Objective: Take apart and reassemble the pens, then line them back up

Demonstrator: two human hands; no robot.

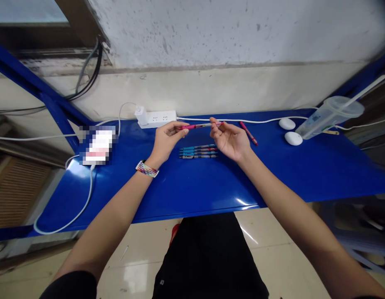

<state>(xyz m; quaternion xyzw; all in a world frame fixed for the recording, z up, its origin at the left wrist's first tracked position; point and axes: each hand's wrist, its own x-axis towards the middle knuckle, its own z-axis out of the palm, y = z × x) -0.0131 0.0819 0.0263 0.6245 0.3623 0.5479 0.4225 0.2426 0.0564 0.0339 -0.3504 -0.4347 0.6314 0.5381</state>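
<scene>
My left hand pinches a pink pen by its coloured barrel, held level above the blue table. At the pen's other end is my right hand, palm turned up, thumb and fingers closed around the clear and pink end. A row of several blue and grey pens lies side by side just below the hands. Beyond my right hand a separate red pen rests at a slant on the table.
A white power strip with a plugged-in charger sits along the wall. On the left lies a blurred phone with a white cable. Two white rounded objects and a tilted clear cup with a straw stand at right on the blue table.
</scene>
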